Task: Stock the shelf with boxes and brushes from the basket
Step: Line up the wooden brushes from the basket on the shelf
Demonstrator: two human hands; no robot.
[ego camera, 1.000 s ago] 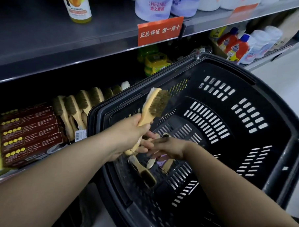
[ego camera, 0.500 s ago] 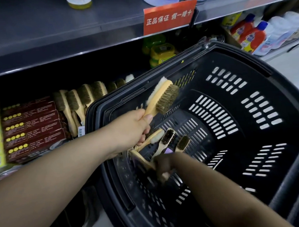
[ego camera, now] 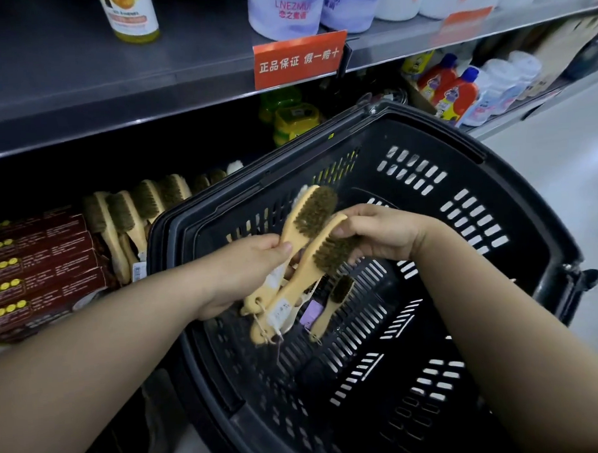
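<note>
My left hand (ego camera: 248,273) grips a wooden brush (ego camera: 307,214) by its handle, bristles facing me, above the black basket (ego camera: 515,189). My right hand (ego camera: 383,236) holds a second wooden brush (ego camera: 313,277) by its head, right beside the first; its handle with a paper tag points down and left. At the basket's bottom lie another small brush (ego camera: 335,301) and a purple item (ego camera: 310,311). On the lower shelf stand a row of brushes (ego camera: 136,209) and stacked dark red boxes (ego camera: 42,268).
An orange sign (ego camera: 299,58) hangs on the upper shelf edge (ego camera: 114,111). White containers (ego camera: 288,11) and a yellow bottle (ego camera: 130,14) stand on that shelf. Green-yellow tubs (ego camera: 294,118) and red-orange bottles (ego camera: 456,89) sit behind the basket. Pale floor (ego camera: 561,153) lies to the right.
My right hand came up out of the basket holding a second brush and brought it beside the brush in my left hand. The left hand stayed roughly in place.
</note>
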